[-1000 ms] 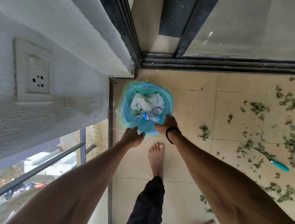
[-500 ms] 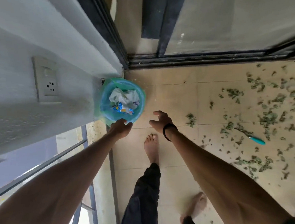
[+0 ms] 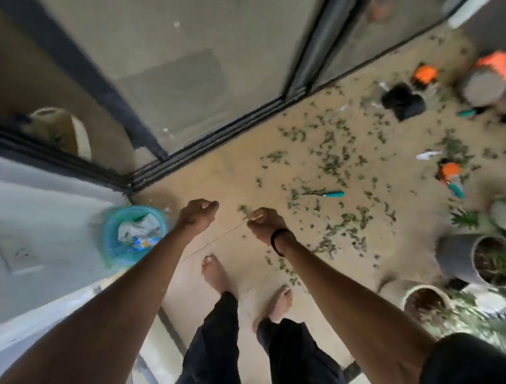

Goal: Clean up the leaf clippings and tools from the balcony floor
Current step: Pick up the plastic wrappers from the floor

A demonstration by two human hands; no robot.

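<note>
Standing: two bare feet on the tiled balcony floor, dark trousers above them
Left hand: held out above the floor, fingers curled in loosely, nothing seen in its grasp
Right hand: beside the left and apart from it, fingers curled under, a black band on the wrist; whether it has hold of anything cannot be told
Bin: blue with a green liner, in the corner by the white wall just left of the left forearm, crumpled paper and wrappers inside
Leaf clippings: scattered over the floor beyond and to the right of the hands, thickest mid-floor
Teal-handled tool: lying among the clippings past the right hand
Plant pots: grouped along the right edge
Orange-and-teal tool: on the floor farther right, blurred
Far end: a black object, orange shapes and a round pot, too blurred to name
Sliding glass door: runs along the floor's far side
</note>
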